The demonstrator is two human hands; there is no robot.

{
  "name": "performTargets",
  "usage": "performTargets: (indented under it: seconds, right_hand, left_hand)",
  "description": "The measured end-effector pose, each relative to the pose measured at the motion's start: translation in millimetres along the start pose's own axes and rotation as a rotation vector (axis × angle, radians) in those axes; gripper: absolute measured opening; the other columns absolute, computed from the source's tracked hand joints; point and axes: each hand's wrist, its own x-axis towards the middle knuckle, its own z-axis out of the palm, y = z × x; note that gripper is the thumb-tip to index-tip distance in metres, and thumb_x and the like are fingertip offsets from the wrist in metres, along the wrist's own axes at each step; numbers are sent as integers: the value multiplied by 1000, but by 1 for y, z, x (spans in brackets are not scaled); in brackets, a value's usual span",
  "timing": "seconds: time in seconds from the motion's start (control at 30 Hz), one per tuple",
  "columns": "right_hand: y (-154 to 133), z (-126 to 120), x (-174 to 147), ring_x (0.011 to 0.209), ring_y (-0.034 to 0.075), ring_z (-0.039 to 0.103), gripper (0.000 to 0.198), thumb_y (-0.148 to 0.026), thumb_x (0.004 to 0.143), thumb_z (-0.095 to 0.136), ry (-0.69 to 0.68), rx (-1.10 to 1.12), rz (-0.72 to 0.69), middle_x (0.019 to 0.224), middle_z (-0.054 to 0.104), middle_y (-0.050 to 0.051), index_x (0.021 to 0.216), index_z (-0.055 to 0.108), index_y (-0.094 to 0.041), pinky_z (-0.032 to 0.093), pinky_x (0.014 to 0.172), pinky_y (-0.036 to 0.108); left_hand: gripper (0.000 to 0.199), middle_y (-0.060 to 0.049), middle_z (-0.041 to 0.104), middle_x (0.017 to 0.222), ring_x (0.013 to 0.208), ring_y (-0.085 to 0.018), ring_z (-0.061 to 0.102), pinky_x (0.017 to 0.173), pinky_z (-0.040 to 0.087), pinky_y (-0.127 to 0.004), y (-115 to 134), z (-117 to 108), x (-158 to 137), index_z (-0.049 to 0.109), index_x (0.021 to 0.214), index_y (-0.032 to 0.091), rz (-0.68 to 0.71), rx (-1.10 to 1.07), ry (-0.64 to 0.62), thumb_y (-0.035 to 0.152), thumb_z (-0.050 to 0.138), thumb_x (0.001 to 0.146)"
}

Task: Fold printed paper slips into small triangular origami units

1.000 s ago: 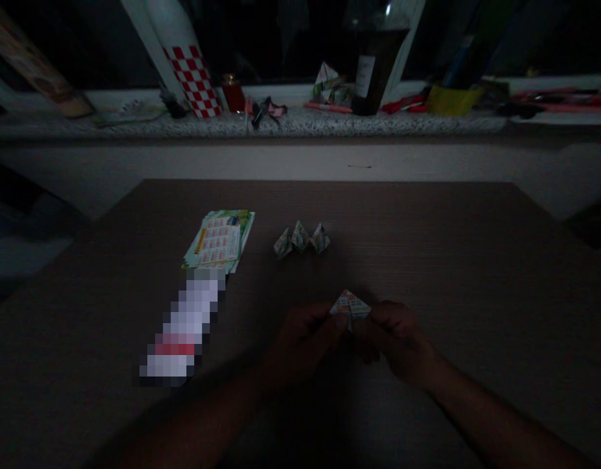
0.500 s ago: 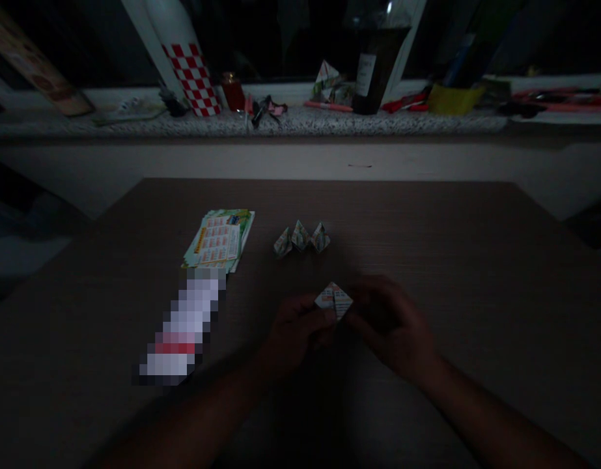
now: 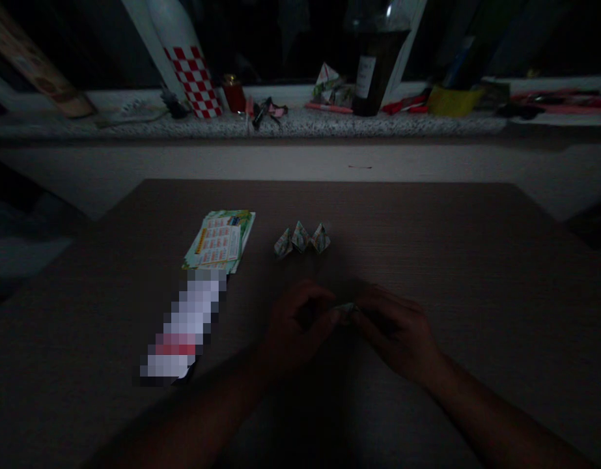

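Your camera sits on your head. It looks forward and down across the table [image 3: 476, 260] from your side. It is close: your left hand [image 3: 297, 326] and right hand [image 3: 402, 332] show below the middle, your arms [image 3: 197, 404] start at the bottom, and the window sill [image 3: 300, 124] runs along the top.

Left fingers [image 3: 324, 324] and right fingers [image 3: 376, 324] hide most of the folded paper [image 3: 346, 307], so its full shape is unclear. The red-banded object [image 3: 190, 319] on the worktop [image 3: 456, 247] is pixelated. The frame's top edge crops the checkered bottle [image 3: 195, 81]; the dark bottle [image 3: 382, 65] has a blurred label [image 3: 364, 77].
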Motion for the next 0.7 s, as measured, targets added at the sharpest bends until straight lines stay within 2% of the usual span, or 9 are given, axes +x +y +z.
performTargets:
  seconds: [0.07,0.17,0.47,0.7]
  right_hand:
    - [0,0,0,68,16,57,8,-11,84,58,-34,14,28,72,61,3,86,62,-18,45,61,29]
    - [-1,0,-1,66,15,56,8,-13,86,55,-85,39,43,70,60,2,84,61,-19,43,61,28]
    - [-2,3,0,62,13,53,17,-16,88,52,-187,68,59,65,56,1,71,57,-18,40,60,27]
    - [-3,4,1,62,12,53,18,-15,88,51,-194,82,87,65,56,1,71,57,-18,40,59,26]
  left_hand:
    - [9,-2,58,82,77,-13,54,70,41,-24,1,1,1,63,87,16,71,47,-46,25,61,84]
    - [10,-3,59,82,77,-14,56,70,42,-25,0,2,1,64,85,15,93,54,-68,24,59,85]
    - [14,-2,57,71,67,-13,54,64,40,-24,1,5,3,61,73,14,9,11,-146,23,58,83]
    - [15,-1,56,67,64,-12,53,61,40,-23,2,6,2,61,67,14,-79,-64,-97,22,61,79]
